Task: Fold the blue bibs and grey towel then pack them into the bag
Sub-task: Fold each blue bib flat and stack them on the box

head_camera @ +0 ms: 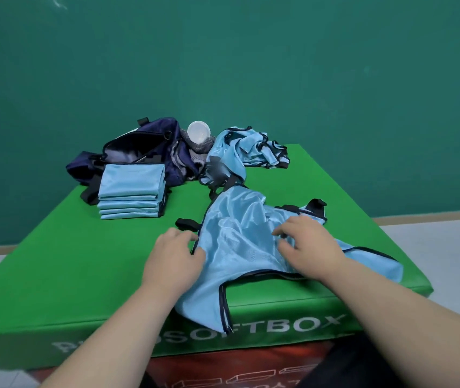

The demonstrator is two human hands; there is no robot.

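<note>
pale blue mesh with dark trim: one bib (240, 247) lay opened out on the green soft box (69, 261), its lower corner hanging over the near edge. left hand (174, 256) was at the bib's left trimmed edge, fingers curled over it, thumb on the cloth. right hand (307, 247) was on the bib's right half, fingertips bunched and seemingly pinching a fold of fabric; blur made the exact hold hard to read. beyond the left hand, a squared stack of folded bibs (132, 194) sat against the front of the navy bag (139, 152), which lay open. beyond the right hand and well apart from it lay a heap of unfolded bibs (251, 149). between bag and heap lay the grey towel (199, 151), crumpled, with a clear plastic tub (198, 131) on top.
</note>
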